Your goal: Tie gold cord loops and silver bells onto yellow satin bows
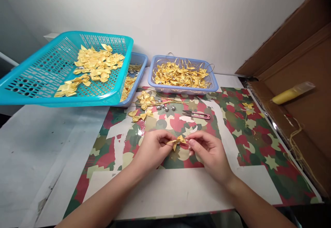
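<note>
Over the middle of the patterned sheet, my left hand (156,147) pinches a thin gold cord, whose strands poke out from the fingertips. A small yellow ribbon bow (181,139) sits against that cord, between my two hands. My right hand (208,152) is closed at the bow's right edge, thumb against forefinger; the exact grip is partly hidden. Beyond my hands lie several silver jingle bells (166,109), loose yellow bows (141,115) and lengths of gold cord (170,101). Pink-handled thread snips (197,114) rest to the right of the bells.
A turquoise basket (113,99) of yellow bows stands at the left, overlapping a blue basket (144,66). Behind the bells is a lilac basket (183,89) filled with corded bows. Cardboard (305,59) borders the right side, with a yellow tube (289,94) on it.
</note>
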The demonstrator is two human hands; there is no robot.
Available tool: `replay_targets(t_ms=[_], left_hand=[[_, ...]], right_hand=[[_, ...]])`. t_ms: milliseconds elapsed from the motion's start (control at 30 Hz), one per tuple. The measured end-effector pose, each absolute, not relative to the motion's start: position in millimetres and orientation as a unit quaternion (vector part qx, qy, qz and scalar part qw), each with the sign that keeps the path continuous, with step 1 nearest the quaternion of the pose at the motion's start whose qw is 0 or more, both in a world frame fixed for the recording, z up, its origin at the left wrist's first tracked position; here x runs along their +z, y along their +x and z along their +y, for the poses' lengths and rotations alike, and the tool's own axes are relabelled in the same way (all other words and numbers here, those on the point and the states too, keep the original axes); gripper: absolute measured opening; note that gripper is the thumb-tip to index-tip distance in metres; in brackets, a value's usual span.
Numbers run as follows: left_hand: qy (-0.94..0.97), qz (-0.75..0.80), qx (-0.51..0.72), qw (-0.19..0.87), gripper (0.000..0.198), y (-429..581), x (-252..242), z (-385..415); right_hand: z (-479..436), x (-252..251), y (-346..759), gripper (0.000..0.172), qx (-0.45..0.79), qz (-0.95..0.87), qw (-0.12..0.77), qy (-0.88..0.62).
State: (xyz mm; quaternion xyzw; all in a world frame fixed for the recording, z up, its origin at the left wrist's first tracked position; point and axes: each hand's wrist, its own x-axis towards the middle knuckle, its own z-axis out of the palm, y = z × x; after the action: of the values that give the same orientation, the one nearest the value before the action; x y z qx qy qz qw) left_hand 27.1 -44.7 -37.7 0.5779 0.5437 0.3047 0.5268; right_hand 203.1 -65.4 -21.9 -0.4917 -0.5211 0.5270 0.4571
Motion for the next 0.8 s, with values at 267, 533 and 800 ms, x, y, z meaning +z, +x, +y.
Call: replay_targets(t_ms=[267, 533, 800], left_hand=[[0.579, 0.575, 0.272, 0.509, 0.008, 28, -38, -46], [0.626, 0.594, 0.286, 0.416, 0.009, 28, -34, -45], [0.575, 0.589, 0.301, 0.482, 0.014, 27, -35, -45]], right_hand=[[-67, -18, 204, 0.009, 0.501, -0.536, 0.486, -0.475], [-68, -31, 199, 0.013, 0.417, -0.626, 0.395, -0.528], [-67, -38, 197, 0.018, 0.412, -0.645, 0.365, -0.529]])
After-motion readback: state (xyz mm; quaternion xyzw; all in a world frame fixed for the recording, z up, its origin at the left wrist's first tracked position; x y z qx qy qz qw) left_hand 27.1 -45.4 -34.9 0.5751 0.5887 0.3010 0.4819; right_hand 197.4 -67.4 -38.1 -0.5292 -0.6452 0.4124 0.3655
